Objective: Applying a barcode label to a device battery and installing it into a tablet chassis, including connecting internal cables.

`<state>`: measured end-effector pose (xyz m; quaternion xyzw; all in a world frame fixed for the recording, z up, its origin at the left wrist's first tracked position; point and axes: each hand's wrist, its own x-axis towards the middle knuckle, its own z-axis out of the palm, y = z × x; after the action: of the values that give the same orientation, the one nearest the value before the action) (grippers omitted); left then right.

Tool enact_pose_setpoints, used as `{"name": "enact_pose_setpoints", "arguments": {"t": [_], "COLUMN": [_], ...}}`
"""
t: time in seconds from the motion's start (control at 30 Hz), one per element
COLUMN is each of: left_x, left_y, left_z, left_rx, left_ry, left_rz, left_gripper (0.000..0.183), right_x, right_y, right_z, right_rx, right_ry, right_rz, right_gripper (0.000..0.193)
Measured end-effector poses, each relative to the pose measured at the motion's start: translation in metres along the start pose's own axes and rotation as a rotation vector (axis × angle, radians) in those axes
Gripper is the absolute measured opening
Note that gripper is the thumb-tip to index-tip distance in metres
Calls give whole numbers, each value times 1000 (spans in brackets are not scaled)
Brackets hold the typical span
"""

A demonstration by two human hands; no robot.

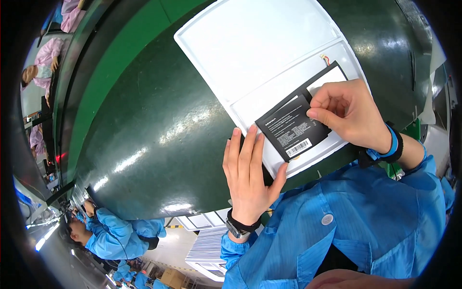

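Observation:
A flat black battery pack [291, 126] with pale print and a white barcode label lies tilted in a white plastic tray [260, 41]. Behind it, partly covered, is a second black piece [337, 66] with a white patch and a short red-and-yellow wire with a small connector [324, 58]. My right hand [349, 111] is closed in a pinch at the pack's upper right edge; what sits between thumb and forefinger is too small to make out. My left hand [248, 173] is open, fingers stretched, resting at the tray's near left rim with fingertips close to the pack's left corner.
The tray sits on a dark green tabletop [159, 139] whose curved edge runs down the left. A co-worker in blue [115, 231] sits at lower left, others in pink [48, 55] beyond the table. White stacked trays [204, 255] stand below the table edge.

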<state>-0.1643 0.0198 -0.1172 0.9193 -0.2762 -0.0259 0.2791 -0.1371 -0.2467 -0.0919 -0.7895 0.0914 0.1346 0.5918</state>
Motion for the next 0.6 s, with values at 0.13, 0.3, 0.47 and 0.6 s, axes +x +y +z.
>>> {"name": "enact_pose_setpoints", "arguments": {"t": [0.13, 0.3, 0.47, 0.6], "left_x": [-1, -2, -1, -1], "left_y": [0, 1, 6, 6], "left_z": [1, 2, -2, -2], "left_rx": [5, 3, 152, 152], "left_ry": [6, 26, -80, -92], "left_rz": [-5, 6, 70, 59], "left_gripper": [75, 70, 59, 57], "right_x": [-1, -1, -1, 0], "right_y": [3, 1, -4, -5], "right_z": [2, 2, 1, 2], "right_rx": [5, -31, -71, -98], "right_ry": [8, 11, 16, 15], "right_rz": [-5, -18, -28, -33], "right_gripper": [10, 11, 11, 11]}}
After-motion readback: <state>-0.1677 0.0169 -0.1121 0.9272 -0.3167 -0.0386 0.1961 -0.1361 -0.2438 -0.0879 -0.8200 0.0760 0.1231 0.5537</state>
